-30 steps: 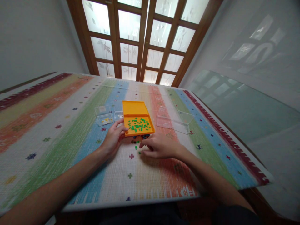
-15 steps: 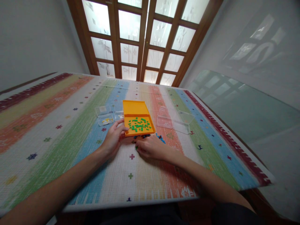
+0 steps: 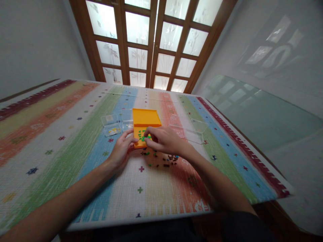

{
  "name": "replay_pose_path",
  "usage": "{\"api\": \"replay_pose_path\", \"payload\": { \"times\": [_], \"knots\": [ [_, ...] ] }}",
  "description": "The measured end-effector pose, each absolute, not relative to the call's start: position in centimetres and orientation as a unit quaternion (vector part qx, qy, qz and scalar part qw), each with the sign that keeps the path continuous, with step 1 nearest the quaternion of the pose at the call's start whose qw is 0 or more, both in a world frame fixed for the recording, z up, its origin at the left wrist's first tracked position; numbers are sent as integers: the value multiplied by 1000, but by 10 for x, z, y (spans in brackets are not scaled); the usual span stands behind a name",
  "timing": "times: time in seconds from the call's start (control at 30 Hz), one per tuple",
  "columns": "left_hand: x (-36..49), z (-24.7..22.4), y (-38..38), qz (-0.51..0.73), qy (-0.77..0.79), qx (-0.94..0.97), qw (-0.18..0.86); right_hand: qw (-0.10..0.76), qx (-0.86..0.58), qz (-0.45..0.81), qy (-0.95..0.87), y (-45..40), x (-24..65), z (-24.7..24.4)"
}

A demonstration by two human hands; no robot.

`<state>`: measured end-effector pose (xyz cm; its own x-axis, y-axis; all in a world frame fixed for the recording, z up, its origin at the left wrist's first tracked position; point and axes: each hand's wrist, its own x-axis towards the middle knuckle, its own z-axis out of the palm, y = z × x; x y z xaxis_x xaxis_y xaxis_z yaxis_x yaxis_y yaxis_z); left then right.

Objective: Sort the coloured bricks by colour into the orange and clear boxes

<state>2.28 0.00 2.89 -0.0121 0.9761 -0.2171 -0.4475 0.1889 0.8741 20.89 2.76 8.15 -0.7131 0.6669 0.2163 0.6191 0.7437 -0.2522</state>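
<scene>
An orange-yellow plastic box (image 3: 145, 116) stands with its lid open, and small green building bricks (image 3: 141, 134) lie in its front tray. My left hand (image 3: 124, 144) grips the tray's left edge, thumb on the inside. Over the tray, my right hand (image 3: 164, 138) reaches in with bent fingertips close together among the green bricks; whether a brick is between them is hidden. It covers the tray's right part. On the tablecloth in front lie small brown bricks (image 3: 166, 165), a few green ones (image 3: 150, 165) and bits of blue.
Left of the box are clear plastic boxes, one holding yellow pieces (image 3: 112, 131). More clear boxes (image 3: 195, 136) sit open to the right. A striped cloth (image 3: 126, 198) covers the table; paned doors (image 3: 153, 47) stand beyond it.
My right hand has lifted from the loose bricks in front of the box and moved up over its tray, uncovering the brown and green bricks. My left hand keeps its hold on the box.
</scene>
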Motion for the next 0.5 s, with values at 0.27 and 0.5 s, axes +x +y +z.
{"api": "replay_pose_path", "payload": {
  "times": [0.27, 0.5],
  "knots": [
    [24, 30, -4, 545, 440, 317, 639, 81, -363, 62, -926, 57, 184, 86],
    [25, 31, -5, 547, 439, 312, 641, 61, -335, 52, -939, 60, 180, 81]
  ]
}}
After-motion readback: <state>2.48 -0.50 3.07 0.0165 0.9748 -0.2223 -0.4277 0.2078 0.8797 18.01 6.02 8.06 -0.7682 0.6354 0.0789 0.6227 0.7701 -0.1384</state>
